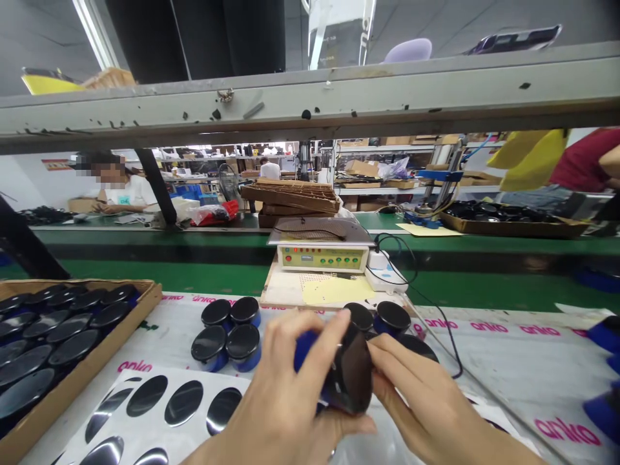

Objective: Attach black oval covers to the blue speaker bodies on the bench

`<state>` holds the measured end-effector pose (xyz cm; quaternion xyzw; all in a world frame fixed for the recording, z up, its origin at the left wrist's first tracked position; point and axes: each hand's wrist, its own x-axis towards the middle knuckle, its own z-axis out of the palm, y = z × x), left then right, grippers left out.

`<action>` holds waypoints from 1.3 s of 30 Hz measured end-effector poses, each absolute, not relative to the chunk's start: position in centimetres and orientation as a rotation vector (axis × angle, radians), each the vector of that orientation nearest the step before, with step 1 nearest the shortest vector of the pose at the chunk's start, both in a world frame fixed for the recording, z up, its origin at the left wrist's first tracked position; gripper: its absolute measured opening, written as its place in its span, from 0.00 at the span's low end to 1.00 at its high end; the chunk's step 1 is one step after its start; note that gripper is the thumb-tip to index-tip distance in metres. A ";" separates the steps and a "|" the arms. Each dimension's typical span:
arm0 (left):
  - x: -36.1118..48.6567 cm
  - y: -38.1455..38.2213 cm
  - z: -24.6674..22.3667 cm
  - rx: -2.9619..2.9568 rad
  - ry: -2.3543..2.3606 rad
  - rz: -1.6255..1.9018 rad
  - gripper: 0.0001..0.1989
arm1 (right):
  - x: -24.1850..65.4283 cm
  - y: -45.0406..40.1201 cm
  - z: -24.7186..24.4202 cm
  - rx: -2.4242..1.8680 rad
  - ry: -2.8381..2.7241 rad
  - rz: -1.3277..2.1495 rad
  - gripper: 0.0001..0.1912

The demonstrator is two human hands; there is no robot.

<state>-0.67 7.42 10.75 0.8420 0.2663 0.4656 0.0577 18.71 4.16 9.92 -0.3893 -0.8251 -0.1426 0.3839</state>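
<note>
My left hand [285, 381] is wrapped round a blue round part with a glossy black face [352, 371]. The part is tilted, its black face turned to the right. Bent fingers of my right hand [416, 394] are pressed together at the right rim of that face; their tips are partly hidden. Below my left hand lies a white sheet of round black stickers [183, 402]. Several similar blue parts with black tops [243, 342] stand upright left of my hands, and more black-topped parts [393, 318] stand behind my right hand.
A cardboard tray [145, 303] full of black-topped parts is at left. A yellowish control box [322, 257] and a white power strip [387, 278] with black cables stand behind my hands. A shelf beam [300, 103] crosses overhead. Another person [121, 187] sits across the green belt.
</note>
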 end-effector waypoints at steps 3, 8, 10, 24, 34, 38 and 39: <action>-0.1 6.3 10.7 2.624 0.718 1.649 0.29 | 18.6 4.1 9.2 -0.940 -2.010 -0.391 0.12; -0.5 5.5 12.1 2.747 0.645 1.519 0.17 | 18.9 3.9 8.5 -0.925 -2.011 -0.453 0.15; -0.8 5.6 12.8 2.912 0.583 1.364 0.17 | 19.0 3.8 8.4 -0.936 -2.013 -0.488 0.13; -0.7 7.4 12.0 3.026 0.337 1.670 0.09 | 19.1 4.1 7.3 -0.932 -2.005 -0.446 0.08; -0.9 8.0 11.6 3.016 0.451 1.330 0.28 | 19.2 3.9 8.3 -0.904 -2.114 -0.386 0.12; -0.5 8.8 10.4 2.917 0.589 1.122 0.26 | 19.6 2.7 8.8 -0.866 -2.313 -0.558 0.14; -0.8 9.1 10.1 2.863 0.628 1.145 0.25 | 20.5 2.3 8.5 -0.883 -2.321 -0.599 0.12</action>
